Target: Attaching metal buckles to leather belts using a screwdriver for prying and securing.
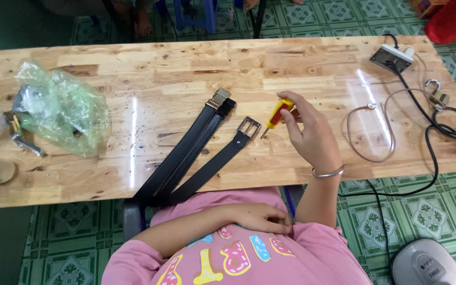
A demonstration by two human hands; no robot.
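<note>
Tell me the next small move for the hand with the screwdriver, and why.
Probably lower the screwdriver tip onto the silver buckle of the nearer black belt. The right hand holds the tool just right of that buckle, tip pointing toward it but apart from it. The left hand rests against the pink shirt, so it could come up to steady the belt.

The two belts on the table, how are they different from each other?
The left belt has a gold-coloured clasp buckle; the right belt has a silver square frame buckle. The left belt lies doubled, showing two strips side by side; the right belt is a single strip. The right belt's buckle lies nearer the screwdriver held in the right hand. Both are black and hang over the table's near edge.
</note>
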